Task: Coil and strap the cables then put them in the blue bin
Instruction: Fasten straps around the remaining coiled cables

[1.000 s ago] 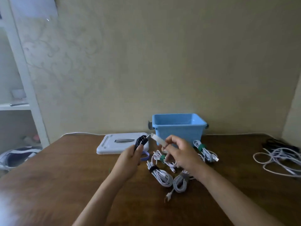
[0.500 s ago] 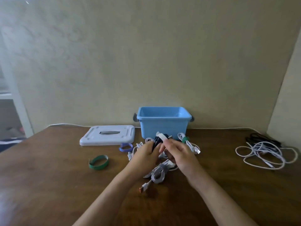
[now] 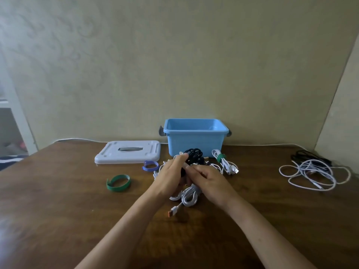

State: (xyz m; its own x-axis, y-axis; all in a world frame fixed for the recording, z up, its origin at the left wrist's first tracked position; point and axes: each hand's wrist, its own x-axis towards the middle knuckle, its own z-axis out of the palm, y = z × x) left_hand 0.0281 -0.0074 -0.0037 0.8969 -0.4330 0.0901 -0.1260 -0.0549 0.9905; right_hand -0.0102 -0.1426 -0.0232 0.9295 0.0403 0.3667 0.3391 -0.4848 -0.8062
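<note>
Nearest, in front of the blue bin (image 3: 195, 141), both hands meet above the counter (image 3: 58, 210). The left hand (image 3: 171, 178) has its fingers curled around a coiled black cable (image 3: 194, 155), whose loops stick out past the fingertips toward the bin. The right hand (image 3: 208, 181) pinches a pale strap (image 3: 184, 165) lying across the coil's waist. The bin stands just behind the coil, about equally close to either hand. Strapped white cables (image 3: 189, 196) lie under the hands.

A home room — wooden desk (image 3: 68, 200) against a patterned beige wall (image 3: 174, 65), white shelving (image 3: 17, 121) alongside.
</note>
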